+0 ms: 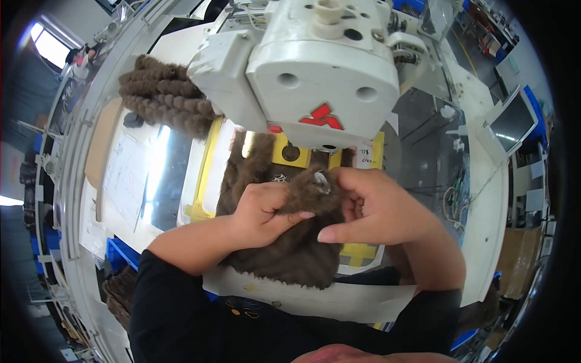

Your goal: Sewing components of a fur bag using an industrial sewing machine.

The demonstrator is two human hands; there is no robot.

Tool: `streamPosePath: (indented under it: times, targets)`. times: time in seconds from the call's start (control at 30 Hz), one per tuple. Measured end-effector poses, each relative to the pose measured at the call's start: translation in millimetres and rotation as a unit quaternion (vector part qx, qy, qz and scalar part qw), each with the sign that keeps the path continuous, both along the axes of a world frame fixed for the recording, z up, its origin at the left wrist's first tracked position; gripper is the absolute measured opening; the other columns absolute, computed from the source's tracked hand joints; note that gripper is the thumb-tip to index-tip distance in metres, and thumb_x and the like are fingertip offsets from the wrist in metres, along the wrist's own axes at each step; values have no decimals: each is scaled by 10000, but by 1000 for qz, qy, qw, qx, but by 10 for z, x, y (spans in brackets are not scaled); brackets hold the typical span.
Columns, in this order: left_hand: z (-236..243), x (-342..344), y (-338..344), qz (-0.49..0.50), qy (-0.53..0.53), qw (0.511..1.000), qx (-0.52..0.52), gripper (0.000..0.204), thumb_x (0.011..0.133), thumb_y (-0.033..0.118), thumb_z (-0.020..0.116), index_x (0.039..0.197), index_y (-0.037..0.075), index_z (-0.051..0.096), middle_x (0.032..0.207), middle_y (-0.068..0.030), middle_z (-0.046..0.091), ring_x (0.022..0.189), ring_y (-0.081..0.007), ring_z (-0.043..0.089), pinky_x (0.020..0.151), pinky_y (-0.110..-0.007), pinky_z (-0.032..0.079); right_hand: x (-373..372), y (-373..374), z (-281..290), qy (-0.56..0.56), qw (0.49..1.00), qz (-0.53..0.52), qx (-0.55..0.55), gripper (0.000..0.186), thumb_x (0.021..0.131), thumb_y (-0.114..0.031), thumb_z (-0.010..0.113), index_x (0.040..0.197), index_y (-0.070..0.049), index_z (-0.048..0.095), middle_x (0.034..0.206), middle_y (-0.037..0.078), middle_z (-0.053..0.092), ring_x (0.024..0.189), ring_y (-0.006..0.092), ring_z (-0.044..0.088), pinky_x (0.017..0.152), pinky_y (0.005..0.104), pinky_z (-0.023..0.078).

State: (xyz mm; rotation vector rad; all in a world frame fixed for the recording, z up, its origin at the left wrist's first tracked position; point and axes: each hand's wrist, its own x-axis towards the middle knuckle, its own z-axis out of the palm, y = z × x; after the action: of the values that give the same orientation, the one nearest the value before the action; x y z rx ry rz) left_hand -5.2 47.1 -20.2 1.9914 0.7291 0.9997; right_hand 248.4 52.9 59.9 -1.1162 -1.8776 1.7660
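Note:
My left hand (260, 215) is closed on a small brown plush piece (307, 192), thumb on top along its near side. A whitish patch (322, 181) shows at the upper right of that piece. Against its right edge rest the curled fingers of my right hand (375, 209); the thumb stands apart from them, below. Under both hands lies a larger brown furry fabric (290, 257) with a ragged pale near edge. Just beyond my left hand, small shiny bits (279, 178) lie by the fur.
A large white sewing machine head (324, 75) hangs just beyond my hands. Yellow-edged template parts (290, 151) lie beneath it. Rolled brown plush strips (166, 94) are piled at the far left. A screen (513, 124) stands at right, with thread and tools (454, 199) nearer.

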Motion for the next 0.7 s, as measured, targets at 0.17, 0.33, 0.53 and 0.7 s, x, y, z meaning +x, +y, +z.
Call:
streamPosePath:
  times: [0.17,0.33,0.53,0.7]
  targets:
    - [-29,17,54,-32,-23,998,43,212,810,118,817,788,25,627,707,-130,547,634,-362,578,556,-423,454,-167,-82,-244,90,988,-106,69,473,739,-79,919,1140,2,680,993,26,639,831,92,593,765,236,480]
    - [-18,40,41,-18,-34,997,72,254,777,137,840,768,26,612,704,-127,549,635,-356,584,561,-429,470,-133,34,-310,131,972,-58,187,405,724,-91,930,1055,-18,709,975,39,659,838,132,596,751,274,469]
    - [-32,39,28,-34,-32,996,71,263,749,141,843,772,27,607,694,-122,542,629,-353,583,557,-425,468,-166,29,-246,141,972,-51,181,430,694,-79,944,1068,-32,739,968,32,675,860,129,616,766,274,482]
    - [-18,32,21,-58,-20,995,79,266,726,136,845,795,30,610,696,-118,535,622,-345,575,550,-421,459,-173,-27,-294,150,959,-56,233,521,584,-142,994,1024,2,754,912,76,677,831,162,636,727,283,479]
